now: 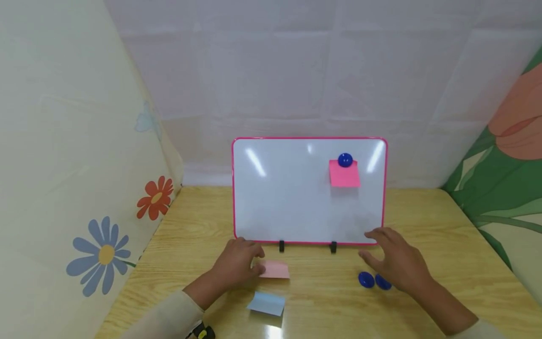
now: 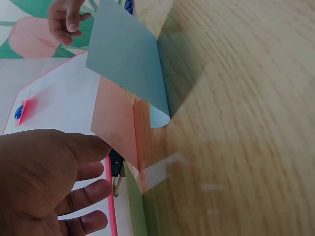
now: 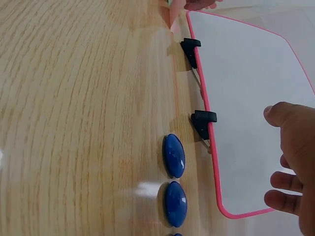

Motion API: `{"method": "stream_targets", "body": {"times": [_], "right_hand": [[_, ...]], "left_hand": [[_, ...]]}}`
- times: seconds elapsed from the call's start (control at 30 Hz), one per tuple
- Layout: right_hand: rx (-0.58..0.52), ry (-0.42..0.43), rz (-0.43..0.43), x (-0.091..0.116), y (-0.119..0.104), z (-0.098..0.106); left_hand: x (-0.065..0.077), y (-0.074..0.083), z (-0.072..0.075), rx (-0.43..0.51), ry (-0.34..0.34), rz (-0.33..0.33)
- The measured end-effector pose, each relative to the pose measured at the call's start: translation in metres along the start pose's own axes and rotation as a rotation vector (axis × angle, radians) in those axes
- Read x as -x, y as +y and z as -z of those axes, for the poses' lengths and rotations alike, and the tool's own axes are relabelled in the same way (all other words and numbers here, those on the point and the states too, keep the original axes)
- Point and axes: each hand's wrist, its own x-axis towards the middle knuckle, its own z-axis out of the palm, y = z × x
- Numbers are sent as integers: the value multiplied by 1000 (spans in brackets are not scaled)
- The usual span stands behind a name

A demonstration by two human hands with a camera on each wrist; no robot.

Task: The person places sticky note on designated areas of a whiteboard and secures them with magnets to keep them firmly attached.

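My left hand [image 1: 238, 263] is at the left edge of a pale pink sticky note [image 1: 275, 270] on the table, thumb tip against it. A gap shows between thumb and forefinger in the head view. Nearer me lies a light blue sticky note [image 1: 267, 303], its edge curled up. My right hand [image 1: 400, 259] hovers with spread fingers by the whiteboard's lower right corner, holding nothing. Below it lie round blue magnets [image 1: 366, 279]; the right wrist view shows part of a third. On the whiteboard [image 1: 283, 197], a blue magnet [image 1: 345, 160] holds a bright pink sticky note [image 1: 345, 175].
The pink-framed whiteboard stands on small black clip feet [image 1: 281, 246]. Beyond the pale pink note, the left wrist view catches a green strip [image 2: 135, 201]. A black and yellow object [image 1: 201, 331] shows by the left sleeve. Flower-printed cloth [image 1: 106, 254] borders the wooden table.
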Motion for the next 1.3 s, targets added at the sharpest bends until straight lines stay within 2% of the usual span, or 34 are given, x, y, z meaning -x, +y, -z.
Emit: {"method": "stream_targets", "body": {"times": [0.2,0.5,0.93,1.13,1.3], "right_hand": [[0,-25,-11,1,1,-2],[4,-22,3,5,2,-4],[24,-10,17,10,4,-11],[40,-50,-5,9,4,-13],[49,-62,20,10,5,-15]], "left_hand": [[2,0,-4,-7,-9,24],[4,2,-9,-7,-5,24],[2,8,-17,-56,16,-23],[0,10,-18,-77,26,-38],[1,11,-19,-79,29,-35]]}}
